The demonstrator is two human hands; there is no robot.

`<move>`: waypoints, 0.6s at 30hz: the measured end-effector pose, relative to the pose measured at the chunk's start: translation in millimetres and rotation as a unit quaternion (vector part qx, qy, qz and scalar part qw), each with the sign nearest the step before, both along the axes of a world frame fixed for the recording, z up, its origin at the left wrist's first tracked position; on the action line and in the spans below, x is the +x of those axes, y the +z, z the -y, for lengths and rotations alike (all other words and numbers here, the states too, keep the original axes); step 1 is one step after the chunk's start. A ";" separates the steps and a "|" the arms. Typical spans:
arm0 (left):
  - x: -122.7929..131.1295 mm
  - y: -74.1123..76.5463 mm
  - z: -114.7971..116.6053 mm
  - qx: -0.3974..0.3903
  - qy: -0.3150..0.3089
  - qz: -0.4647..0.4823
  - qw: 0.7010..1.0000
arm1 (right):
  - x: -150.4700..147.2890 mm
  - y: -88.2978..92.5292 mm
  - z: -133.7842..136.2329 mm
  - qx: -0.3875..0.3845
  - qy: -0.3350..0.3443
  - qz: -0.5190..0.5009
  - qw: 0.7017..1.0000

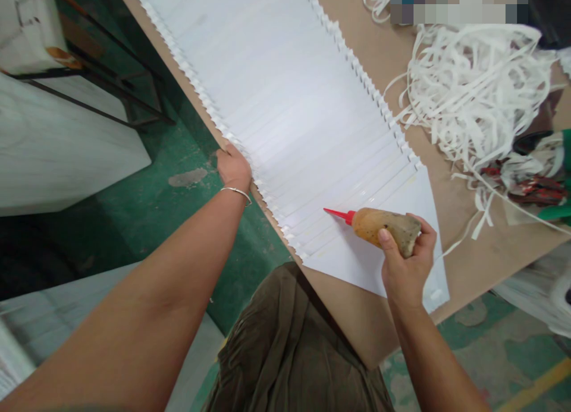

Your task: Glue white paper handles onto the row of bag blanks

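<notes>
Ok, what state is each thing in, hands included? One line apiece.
Right hand: closed around the bottle.
Bottle: held over the white sheets; fill level not visible.
Red nozzle: fitted on the bottle.
White sheets: laid overlapping in a row, edges staggered.
Left hand: at the sheets' edge, grip unclear.
Bracelet: worn on the left wrist.
White strips: heaped in a loose tangle.

One left hand (234, 167) near the middle of the frame and one right hand (408, 263) right of centre make two hands, with one bracelet (237, 191), one squeeze bottle (378, 226) and one red nozzle (342, 214). One tabletop (352, 311) carries one long spread of overlapping white sheets (285, 103), lapped too closely to number. At the upper right sits one large tangle of white strips (477, 85), too snarled for an exact count of its strips.
</notes>
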State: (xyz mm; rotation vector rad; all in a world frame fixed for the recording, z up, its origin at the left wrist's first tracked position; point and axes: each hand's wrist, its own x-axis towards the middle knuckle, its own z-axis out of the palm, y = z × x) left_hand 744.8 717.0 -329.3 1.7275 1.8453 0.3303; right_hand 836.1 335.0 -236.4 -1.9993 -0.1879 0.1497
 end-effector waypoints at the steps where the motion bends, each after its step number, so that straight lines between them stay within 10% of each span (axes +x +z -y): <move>1: -0.2 -1.2 -0.1 0.014 0.011 -0.007 1.000 | -5.4 1.9 -0.3 -0.011 0.009 -0.003 1.000; 12: -4.0 -13.6 -4.4 0.048 0.026 -0.031 0.998 | -52.8 6.8 -12.6 -0.049 0.119 0.035 0.991; 18: -3.1 -10.6 -2.9 0.048 0.025 -0.038 0.998 | -38.1 15.2 -3.3 0.059 0.255 0.127 0.957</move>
